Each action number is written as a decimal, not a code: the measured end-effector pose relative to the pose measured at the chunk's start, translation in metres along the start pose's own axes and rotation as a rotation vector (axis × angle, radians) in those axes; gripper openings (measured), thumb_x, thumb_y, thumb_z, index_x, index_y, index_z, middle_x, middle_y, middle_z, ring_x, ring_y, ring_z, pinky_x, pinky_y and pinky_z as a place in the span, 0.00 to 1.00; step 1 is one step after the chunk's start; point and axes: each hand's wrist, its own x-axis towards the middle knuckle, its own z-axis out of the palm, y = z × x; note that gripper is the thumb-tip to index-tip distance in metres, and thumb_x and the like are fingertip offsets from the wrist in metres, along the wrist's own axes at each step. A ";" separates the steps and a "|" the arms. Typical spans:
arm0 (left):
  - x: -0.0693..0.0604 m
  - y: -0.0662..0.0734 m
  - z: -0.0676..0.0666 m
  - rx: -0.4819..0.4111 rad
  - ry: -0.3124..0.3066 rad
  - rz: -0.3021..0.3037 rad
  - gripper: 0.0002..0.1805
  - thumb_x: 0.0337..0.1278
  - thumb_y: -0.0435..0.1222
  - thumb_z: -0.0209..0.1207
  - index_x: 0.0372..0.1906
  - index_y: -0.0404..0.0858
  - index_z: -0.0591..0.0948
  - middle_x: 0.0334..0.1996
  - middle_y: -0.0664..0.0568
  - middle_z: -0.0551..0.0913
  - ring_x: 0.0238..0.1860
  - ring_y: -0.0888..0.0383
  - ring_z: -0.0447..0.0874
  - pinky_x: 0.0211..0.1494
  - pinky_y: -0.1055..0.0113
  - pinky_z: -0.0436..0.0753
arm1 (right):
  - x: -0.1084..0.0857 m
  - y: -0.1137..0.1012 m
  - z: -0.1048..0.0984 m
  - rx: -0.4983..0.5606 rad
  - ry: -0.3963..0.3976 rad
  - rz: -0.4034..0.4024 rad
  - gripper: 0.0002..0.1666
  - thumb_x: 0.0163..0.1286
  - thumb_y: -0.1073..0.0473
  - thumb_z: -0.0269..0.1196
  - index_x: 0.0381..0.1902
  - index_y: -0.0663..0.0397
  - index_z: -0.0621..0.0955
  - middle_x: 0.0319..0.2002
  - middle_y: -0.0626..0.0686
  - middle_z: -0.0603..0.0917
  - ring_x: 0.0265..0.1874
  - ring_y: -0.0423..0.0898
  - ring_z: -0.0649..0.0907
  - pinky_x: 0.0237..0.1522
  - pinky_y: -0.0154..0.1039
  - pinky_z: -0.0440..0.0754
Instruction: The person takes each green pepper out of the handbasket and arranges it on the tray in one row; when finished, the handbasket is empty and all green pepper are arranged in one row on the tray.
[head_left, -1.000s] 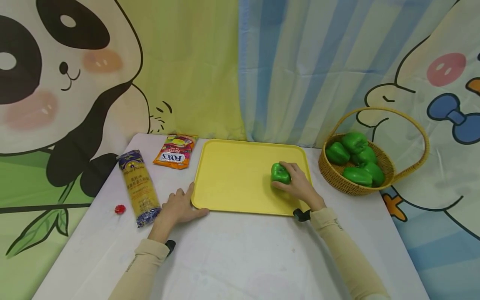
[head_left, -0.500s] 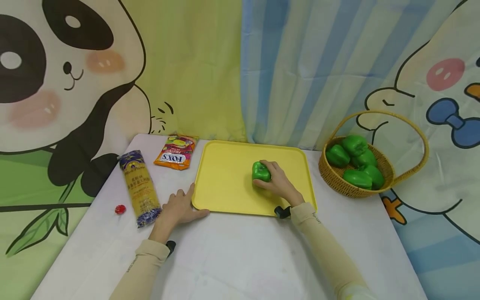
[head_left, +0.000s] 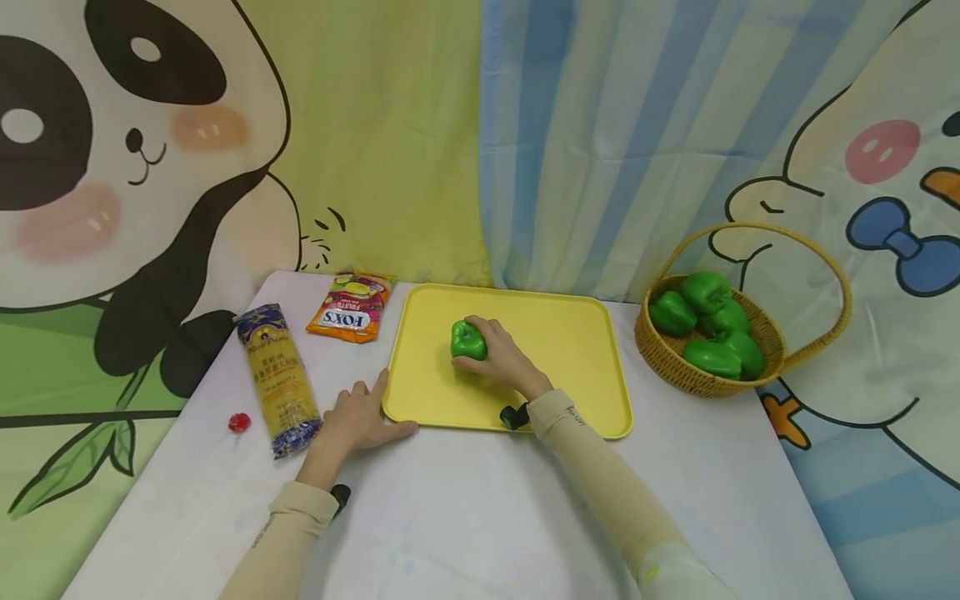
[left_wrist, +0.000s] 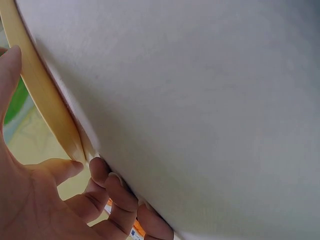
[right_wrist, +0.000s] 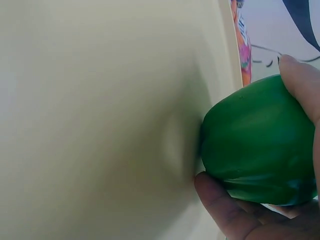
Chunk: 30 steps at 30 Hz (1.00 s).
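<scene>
My right hand (head_left: pixel 504 360) grips a glossy green bell pepper (head_left: pixel 468 341), low over the left half of a yellow tray (head_left: pixel 551 421). In the right wrist view the bell pepper (right_wrist: pixel 260 145) sits between thumb and fingers, close to the tray's surface (right_wrist: pixel 100 100); whether it touches is hard to tell. At the tray's near left corner rests my left hand (head_left: pixel 360 417), fingers spread. The left wrist view has the thumb and a fingertip of this hand (left_wrist: pixel 30 200) against the tray's rim (left_wrist: pixel 45 95), with the other fingers on the white tabletop.
Several green bell peppers (head_left: pixel 712 359) lie in a wicker basket (head_left: pixel 675 372) with a tall handle, right of the tray. To the left are a FOX'S candy bag (head_left: pixel 351 307), a yellow pasta packet (head_left: pixel 279 379) and a small red-wrapped candy (head_left: pixel 239 422). Printed curtains hang behind.
My right hand has carried the bell pepper leftward across the tray, from its right side to the left half. The left hand has stayed at the tray's corner.
</scene>
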 end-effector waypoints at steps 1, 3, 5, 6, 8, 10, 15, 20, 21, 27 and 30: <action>0.000 0.000 0.000 0.000 0.001 0.001 0.67 0.43 0.76 0.59 0.81 0.42 0.49 0.61 0.30 0.70 0.59 0.33 0.72 0.55 0.26 0.75 | 0.003 -0.003 0.003 0.003 -0.008 -0.003 0.48 0.64 0.36 0.68 0.75 0.38 0.60 0.60 0.59 0.72 0.51 0.54 0.78 0.51 0.52 0.83; 0.000 -0.001 0.000 0.001 0.003 0.002 0.67 0.43 0.76 0.59 0.81 0.42 0.49 0.61 0.30 0.71 0.58 0.33 0.72 0.54 0.26 0.75 | 0.009 -0.009 0.010 0.014 -0.023 -0.012 0.48 0.65 0.35 0.67 0.76 0.38 0.60 0.61 0.59 0.71 0.52 0.53 0.78 0.52 0.51 0.82; 0.000 -0.002 -0.001 0.004 0.007 0.001 0.67 0.43 0.76 0.59 0.81 0.42 0.49 0.60 0.30 0.71 0.57 0.34 0.73 0.54 0.27 0.75 | 0.015 -0.014 0.016 0.025 -0.033 -0.018 0.48 0.65 0.34 0.67 0.76 0.37 0.59 0.62 0.58 0.71 0.52 0.52 0.77 0.53 0.51 0.83; 0.000 -0.002 -0.001 0.006 0.008 0.002 0.67 0.43 0.76 0.59 0.81 0.42 0.49 0.59 0.31 0.71 0.57 0.34 0.73 0.53 0.27 0.76 | 0.018 -0.017 0.019 0.030 -0.035 -0.024 0.48 0.65 0.34 0.66 0.76 0.37 0.59 0.62 0.58 0.71 0.52 0.52 0.78 0.53 0.50 0.83; 0.000 -0.002 0.000 0.011 0.011 0.003 0.67 0.43 0.77 0.59 0.82 0.42 0.49 0.59 0.31 0.72 0.57 0.35 0.73 0.53 0.27 0.76 | 0.024 -0.022 0.026 0.041 -0.040 -0.034 0.48 0.65 0.34 0.66 0.76 0.37 0.59 0.62 0.58 0.71 0.52 0.51 0.77 0.53 0.50 0.83; -0.001 -0.002 0.000 0.016 0.013 0.005 0.67 0.43 0.77 0.59 0.81 0.42 0.49 0.59 0.31 0.72 0.57 0.34 0.73 0.53 0.27 0.76 | 0.029 -0.028 0.032 0.048 -0.045 -0.039 0.49 0.65 0.33 0.66 0.76 0.37 0.58 0.62 0.57 0.71 0.53 0.51 0.77 0.54 0.49 0.83; -0.001 0.001 0.000 0.027 0.013 0.003 0.67 0.44 0.76 0.59 0.81 0.42 0.50 0.60 0.29 0.71 0.58 0.32 0.73 0.53 0.27 0.76 | 0.044 -0.041 0.050 0.077 -0.063 -0.025 0.50 0.64 0.31 0.65 0.76 0.35 0.57 0.64 0.55 0.70 0.55 0.49 0.76 0.57 0.47 0.82; 0.000 0.003 0.002 0.041 0.027 0.014 0.66 0.45 0.76 0.59 0.81 0.42 0.50 0.59 0.29 0.72 0.57 0.32 0.74 0.50 0.28 0.78 | 0.055 -0.049 0.062 0.093 -0.064 -0.006 0.50 0.65 0.31 0.64 0.77 0.34 0.56 0.64 0.54 0.69 0.55 0.48 0.76 0.56 0.46 0.82; 0.000 0.003 0.002 0.046 0.029 0.016 0.66 0.44 0.76 0.59 0.81 0.42 0.50 0.59 0.29 0.72 0.57 0.32 0.74 0.50 0.28 0.78 | 0.056 -0.050 0.064 0.092 -0.062 -0.001 0.50 0.65 0.31 0.64 0.77 0.34 0.56 0.65 0.55 0.68 0.55 0.48 0.76 0.56 0.46 0.82; 0.000 0.001 0.004 0.058 0.040 0.019 0.66 0.44 0.76 0.59 0.81 0.43 0.50 0.58 0.30 0.72 0.57 0.32 0.75 0.48 0.28 0.79 | 0.062 -0.057 0.070 0.073 -0.051 0.030 0.52 0.64 0.27 0.62 0.78 0.32 0.54 0.70 0.57 0.62 0.56 0.50 0.77 0.57 0.48 0.84; 0.001 0.000 0.002 0.059 0.040 0.018 0.66 0.44 0.76 0.59 0.82 0.43 0.50 0.59 0.29 0.72 0.58 0.31 0.74 0.49 0.28 0.78 | 0.063 -0.058 0.070 0.068 -0.042 0.033 0.52 0.64 0.27 0.62 0.78 0.32 0.54 0.70 0.57 0.62 0.55 0.51 0.77 0.56 0.48 0.84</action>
